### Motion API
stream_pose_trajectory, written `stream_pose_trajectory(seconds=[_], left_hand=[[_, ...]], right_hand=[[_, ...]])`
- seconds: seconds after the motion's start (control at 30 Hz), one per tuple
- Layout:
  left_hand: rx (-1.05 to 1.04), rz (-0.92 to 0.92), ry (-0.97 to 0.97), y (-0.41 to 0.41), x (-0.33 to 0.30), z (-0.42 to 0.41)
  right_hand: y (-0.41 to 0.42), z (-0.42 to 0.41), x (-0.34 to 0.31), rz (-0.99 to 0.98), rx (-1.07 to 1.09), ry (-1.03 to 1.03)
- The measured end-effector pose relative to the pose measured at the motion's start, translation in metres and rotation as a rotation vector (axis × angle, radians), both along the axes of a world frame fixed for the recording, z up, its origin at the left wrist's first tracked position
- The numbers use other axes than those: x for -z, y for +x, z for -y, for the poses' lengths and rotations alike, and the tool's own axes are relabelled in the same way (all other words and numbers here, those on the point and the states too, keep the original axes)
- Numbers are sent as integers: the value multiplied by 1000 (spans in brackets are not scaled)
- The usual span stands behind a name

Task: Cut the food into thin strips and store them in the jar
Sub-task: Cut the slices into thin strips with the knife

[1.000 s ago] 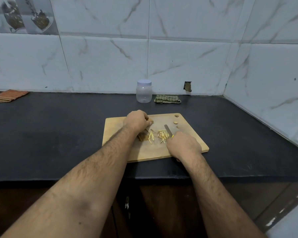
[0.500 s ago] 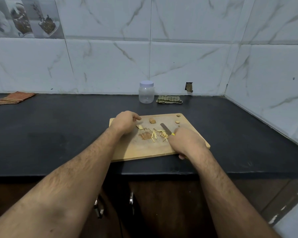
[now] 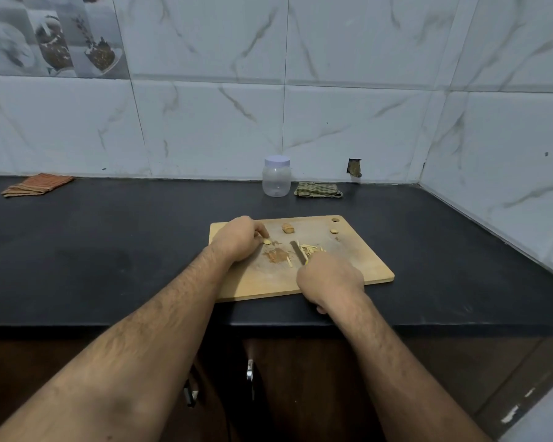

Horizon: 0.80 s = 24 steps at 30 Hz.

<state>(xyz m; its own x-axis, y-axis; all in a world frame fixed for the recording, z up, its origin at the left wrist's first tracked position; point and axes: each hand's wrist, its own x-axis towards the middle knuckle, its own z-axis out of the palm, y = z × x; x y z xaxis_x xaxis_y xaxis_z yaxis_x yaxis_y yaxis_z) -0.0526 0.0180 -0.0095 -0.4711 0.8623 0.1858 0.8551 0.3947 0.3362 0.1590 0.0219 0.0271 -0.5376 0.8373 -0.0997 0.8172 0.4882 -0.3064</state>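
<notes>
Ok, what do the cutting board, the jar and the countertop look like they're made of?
Cutting board: looks like pale wood or bamboo, matte, with faint grain and scuffs. Jar: likely clear plastic, see-through and slightly cloudy, with an opaque pale lid, screwed or pressed on, cannot tell. Countertop: dark stone-like slab, possibly granite, with a dull sheen.

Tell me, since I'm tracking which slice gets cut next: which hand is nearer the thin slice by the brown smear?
Left. The left hand has its fingertips at the thin slice; the right hand, gripping the knife, sits apart, nearer the board's front edge.
</notes>
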Motion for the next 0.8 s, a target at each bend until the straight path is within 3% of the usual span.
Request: stream_pose_trajectory(seconds=[0.17,0.47,0.8], left_hand=[[-34,-16,-4,0,-3,7],[-41,64,-14,5,-10,13],[-123,189,-7,14,-16,12]], right_hand=[[-9,20,12,-24,-121,5],[13,0,8,20,30,43],[3,9,7,18,-7,17]])
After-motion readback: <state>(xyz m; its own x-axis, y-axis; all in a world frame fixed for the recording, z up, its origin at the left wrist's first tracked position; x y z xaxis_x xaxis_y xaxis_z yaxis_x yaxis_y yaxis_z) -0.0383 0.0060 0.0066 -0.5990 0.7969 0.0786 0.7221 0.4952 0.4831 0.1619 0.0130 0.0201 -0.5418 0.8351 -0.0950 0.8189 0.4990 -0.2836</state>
